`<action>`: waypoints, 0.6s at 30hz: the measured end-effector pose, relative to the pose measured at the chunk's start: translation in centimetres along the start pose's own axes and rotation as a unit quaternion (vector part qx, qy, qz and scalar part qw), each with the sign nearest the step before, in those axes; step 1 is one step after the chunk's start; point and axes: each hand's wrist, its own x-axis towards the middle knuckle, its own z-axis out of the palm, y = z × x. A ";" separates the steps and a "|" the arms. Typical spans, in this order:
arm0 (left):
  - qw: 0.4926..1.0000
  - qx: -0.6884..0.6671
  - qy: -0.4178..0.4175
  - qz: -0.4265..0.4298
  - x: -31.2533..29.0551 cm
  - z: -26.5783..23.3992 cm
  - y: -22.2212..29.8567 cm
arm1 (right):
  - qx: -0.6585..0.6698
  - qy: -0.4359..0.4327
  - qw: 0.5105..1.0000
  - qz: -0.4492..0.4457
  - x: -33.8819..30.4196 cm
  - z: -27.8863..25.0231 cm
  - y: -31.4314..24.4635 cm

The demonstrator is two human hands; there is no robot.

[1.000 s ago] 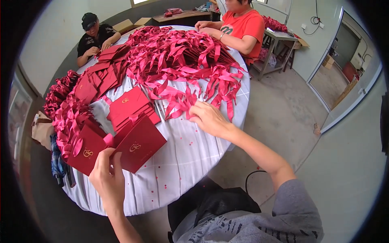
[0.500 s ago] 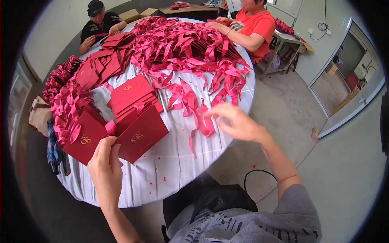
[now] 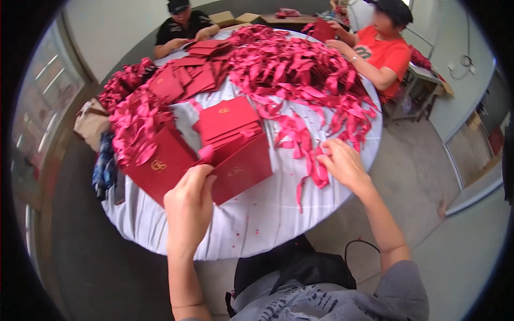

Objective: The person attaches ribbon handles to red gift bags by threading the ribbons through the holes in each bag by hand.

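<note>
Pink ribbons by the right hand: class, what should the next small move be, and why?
Probably pinch one of the pink ribbons and draw it clear: the right hand is at them, several overlap, and the left hand grips a red bag.

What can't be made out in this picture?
Head view:
Inside bottom of the front red bag: hidden by its front panel.
Where the left hand pinches: its own fingers cover it.
Whether the right hand grips the ribbon: blurred fingers cover the contact.
Red specks on the cloth: too small to identify.
Doorway: cut off by the dark rim.
</note>
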 end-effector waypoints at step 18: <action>0.999 0.030 -0.017 0.027 -0.4 -0.9 0.0 | 0.129 0.089 0.988 0.004 3.0 1.2 3.2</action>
